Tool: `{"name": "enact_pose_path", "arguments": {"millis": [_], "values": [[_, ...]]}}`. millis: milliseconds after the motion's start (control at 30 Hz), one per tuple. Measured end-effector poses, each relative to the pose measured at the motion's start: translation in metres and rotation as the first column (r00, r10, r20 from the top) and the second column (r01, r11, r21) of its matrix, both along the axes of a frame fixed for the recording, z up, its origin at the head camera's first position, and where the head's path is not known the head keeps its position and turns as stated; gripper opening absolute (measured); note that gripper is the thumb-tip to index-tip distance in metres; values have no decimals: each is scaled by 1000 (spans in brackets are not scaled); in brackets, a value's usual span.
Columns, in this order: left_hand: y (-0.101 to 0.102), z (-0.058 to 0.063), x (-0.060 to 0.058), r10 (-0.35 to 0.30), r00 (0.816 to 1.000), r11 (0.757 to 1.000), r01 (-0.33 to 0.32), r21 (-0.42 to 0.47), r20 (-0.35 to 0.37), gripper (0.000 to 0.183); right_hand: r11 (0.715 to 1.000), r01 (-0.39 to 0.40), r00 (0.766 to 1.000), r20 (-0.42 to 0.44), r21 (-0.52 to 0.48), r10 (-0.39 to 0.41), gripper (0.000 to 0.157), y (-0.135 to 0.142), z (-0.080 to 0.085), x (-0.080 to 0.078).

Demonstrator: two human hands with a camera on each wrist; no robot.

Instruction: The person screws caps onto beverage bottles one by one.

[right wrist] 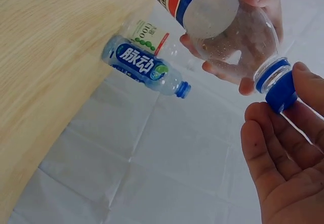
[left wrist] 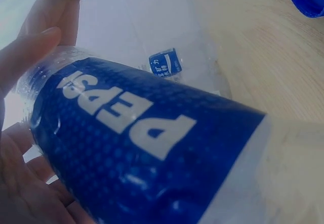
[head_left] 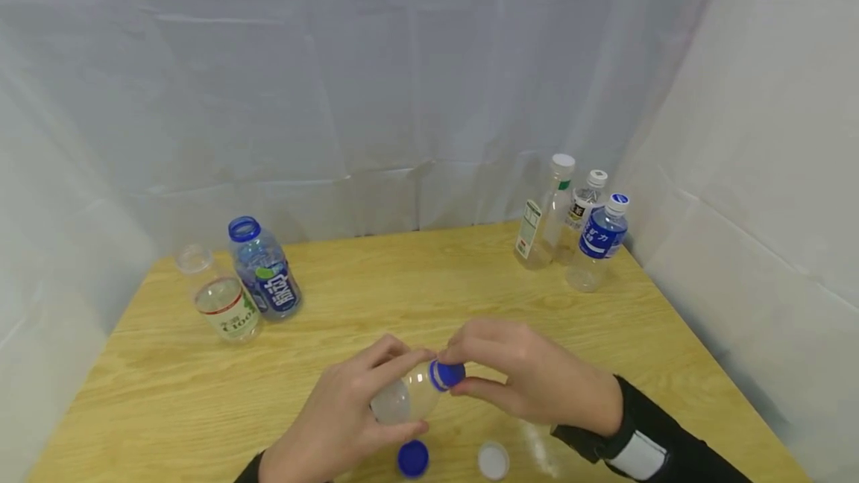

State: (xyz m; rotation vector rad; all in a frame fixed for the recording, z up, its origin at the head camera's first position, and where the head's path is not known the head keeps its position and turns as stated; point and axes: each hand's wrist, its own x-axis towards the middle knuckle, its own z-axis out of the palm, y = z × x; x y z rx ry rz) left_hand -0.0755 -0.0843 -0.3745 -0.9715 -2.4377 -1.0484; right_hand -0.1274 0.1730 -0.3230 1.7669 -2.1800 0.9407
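My left hand (head_left: 345, 405) grips a clear Pepsi bottle (left wrist: 131, 128) around its upper body, holding it tilted above the table's near part. A blue label with white lettering wraps the bottle. Its neck points toward my right hand (head_left: 526, 371), whose thumb and fingertips pinch a blue cap (right wrist: 281, 92) at the mouth. The cap sits over the mouth at a slight slant, and a blue ring shows below it on the neck. Under the hands, a loose blue cap (head_left: 412, 459) and a white cap (head_left: 493, 461) lie on the wooden table (head_left: 376, 282).
Back left, an open blue-tinted bottle (head_left: 265, 270) stands beside an uncapped clear bottle (head_left: 224, 304) with a pale label. At the back right are three capped bottles: a tall clear one (head_left: 553, 215), a white-capped one (head_left: 589, 196) and a blue-labelled one (head_left: 599, 241). White sheeting (head_left: 376, 80) surrounds the table.
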Motion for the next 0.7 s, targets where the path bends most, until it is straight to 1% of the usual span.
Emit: {"name": "enact_pose_path", "arguments": {"millis": [67,200,300,400,533,600,667,700], "values": [[0,1,0,-5,1000,1000,5,4,6,61,1000,-4,1000,-30,11,4,27,1,1,1],[0,2,0,-29,999,999,29,18,31,60,1000,-26,999,-43,16,26,28,1,3,2],[-1,2,0,-46,997,998,43,34,70,61,999,-50,998,-49,8,51,27,0,3,2],[-2,2,-1,-66,990,997,60,58,125,60,997,-75,995,-63,-5,74,27,-1,4,0],[-3,2,-1,-86,977,994,71,85,197,59,994,-103,994,-37,-20,103,32,-2,4,-2],[-3,2,0,-88,969,993,68,92,229,58,994,-106,994,-7,-26,106,35,-1,2,-3],[-3,2,0,-78,968,994,57,93,240,58,992,-112,994,7,-52,112,33,-1,0,-4],[-3,1,0,-74,971,995,55,89,229,58,991,-114,993,10,-72,115,31,-2,-1,-3]]}}
